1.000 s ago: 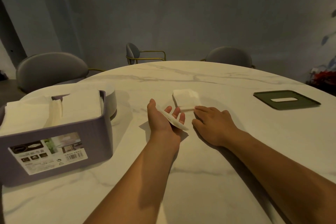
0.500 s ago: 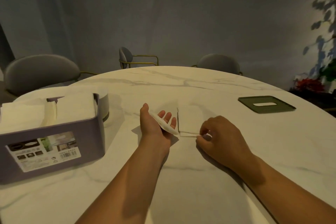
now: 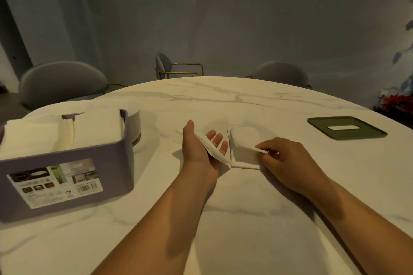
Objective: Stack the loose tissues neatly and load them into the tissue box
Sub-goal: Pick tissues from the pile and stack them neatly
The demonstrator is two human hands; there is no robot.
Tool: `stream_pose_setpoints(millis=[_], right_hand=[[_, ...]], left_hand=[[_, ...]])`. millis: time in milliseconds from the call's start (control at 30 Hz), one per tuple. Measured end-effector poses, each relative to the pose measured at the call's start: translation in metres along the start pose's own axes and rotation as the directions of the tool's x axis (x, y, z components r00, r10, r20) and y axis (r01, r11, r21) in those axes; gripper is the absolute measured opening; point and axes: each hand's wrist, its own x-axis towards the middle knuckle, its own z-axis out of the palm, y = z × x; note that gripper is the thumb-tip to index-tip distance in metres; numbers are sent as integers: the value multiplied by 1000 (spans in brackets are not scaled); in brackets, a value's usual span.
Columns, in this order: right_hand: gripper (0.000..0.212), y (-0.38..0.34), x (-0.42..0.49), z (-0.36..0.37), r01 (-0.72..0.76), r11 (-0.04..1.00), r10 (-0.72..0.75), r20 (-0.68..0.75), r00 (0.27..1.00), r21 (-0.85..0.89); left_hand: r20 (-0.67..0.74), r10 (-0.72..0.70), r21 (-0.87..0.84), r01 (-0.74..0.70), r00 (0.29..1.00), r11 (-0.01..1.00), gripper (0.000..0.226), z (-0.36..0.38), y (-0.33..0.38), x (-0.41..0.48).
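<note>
White tissues are lying in a little pile (image 3: pixel 243 165) on the tabletop (image 3: pixel 245 207) in front of you, and your right hand (image 3: pixel 288 161) is pinching the edge of the top sheet (image 3: pixel 244 146) between thumb and fingers. Your left hand (image 3: pixel 197 152) is resting just beside it, fingers straight, carrying another tissue (image 3: pixel 213 152) across the palm. You are gathering loose sheets, I judge (the purple tissue box (image 3: pixel 67 163) at your left is already holding plenty). Next you'll be lifting that sheet cleanly and squaring it onto the one in your left hand.

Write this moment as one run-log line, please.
step: stacking tissues | left hand: flat, carrying loose tissue | right hand: pinching top sheet of table stack | tissue box: uncovered, holds tissues
</note>
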Motion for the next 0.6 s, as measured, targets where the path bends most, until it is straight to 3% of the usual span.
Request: stream_pose_setpoints(millis=[100, 167, 200, 267, 400, 533, 600], right_hand=[[20, 3, 2, 1, -34, 998, 36, -44, 998, 50], [21, 3, 4, -1, -134, 963, 156, -79, 985, 234], [20, 2, 5, -3, -195, 891, 247, -78, 966, 409], [16, 1, 6, -7, -309, 654, 438, -11, 899, 691], [18, 7, 8, -15, -427, 335, 594, 163, 788, 840], [25, 5, 8, -22, -333, -156, 617, 355, 703, 930], [29, 1, 6, -24, -275, -283, 567, 391, 725, 919]], left_hand=[[12, -6, -2, 6, 1000, 1000, 45, 2, 1, -2], [19, -19, 0, 19, 1000, 1000, 43, 3, 1, -4], [24, -22, -3, 22, 999, 1000, 43, 3, 2, -6], [40, -32, -8, 33, 999, 999, 40, 3, 1, -8], [81, -60, 23, 58, 995, 998, 39, 5, -4, -11], [142, -86, 30, 82, 986, 996, 39, 7, -8, -11], [175, -121, 66, 111, 977, 992, 43, 8, -10, -11]])
